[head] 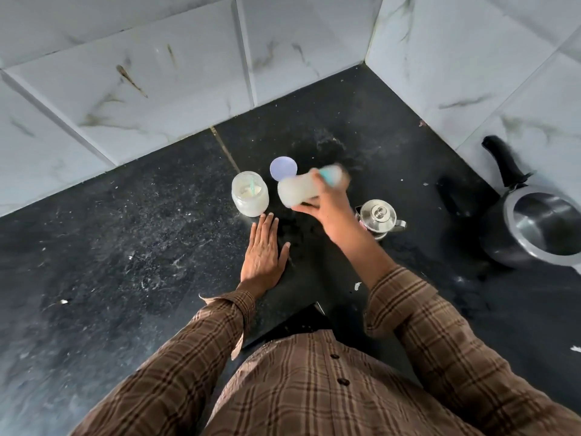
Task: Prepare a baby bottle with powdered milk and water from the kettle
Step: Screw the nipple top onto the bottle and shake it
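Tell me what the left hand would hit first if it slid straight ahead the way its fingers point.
Probably the open powder jar: the left hand lies flat on the counter, fingertips just short of the jar's base.

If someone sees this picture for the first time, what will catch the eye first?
The blurred baby bottle of milky liquid, held tilted in the right hand at the centre. The left hand lies flat on the black counter, near the open powder jar. A steel pot stands far right.

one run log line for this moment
right hand: holds blurred baby bottle | left hand: flat on counter | powder jar: open | kettle: lidded
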